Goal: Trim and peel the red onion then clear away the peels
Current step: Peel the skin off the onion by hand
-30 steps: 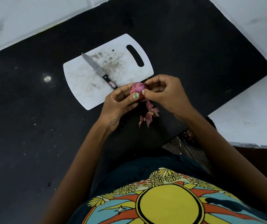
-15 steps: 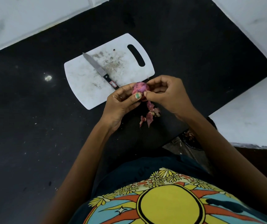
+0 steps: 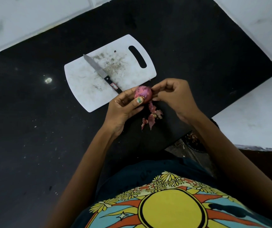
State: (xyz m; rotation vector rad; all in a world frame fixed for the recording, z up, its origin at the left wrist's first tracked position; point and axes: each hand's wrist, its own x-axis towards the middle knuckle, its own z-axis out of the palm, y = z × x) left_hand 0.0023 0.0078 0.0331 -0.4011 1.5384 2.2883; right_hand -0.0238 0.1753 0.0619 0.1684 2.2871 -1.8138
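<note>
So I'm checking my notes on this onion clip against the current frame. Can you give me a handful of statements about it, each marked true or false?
1. The left hand holds the red onion. True.
2. The right hand grips the knife. False: the knife lies untouched on the cutting board, and the right hand's fingertips work at the onion's side.
3. Loose peels lie on the black counter, below the onion. True.
4. The onion rests on the cutting board. False: it is held up in the hands, near the board's front edge.
5. The knife's blade points away from the person. True.
</note>
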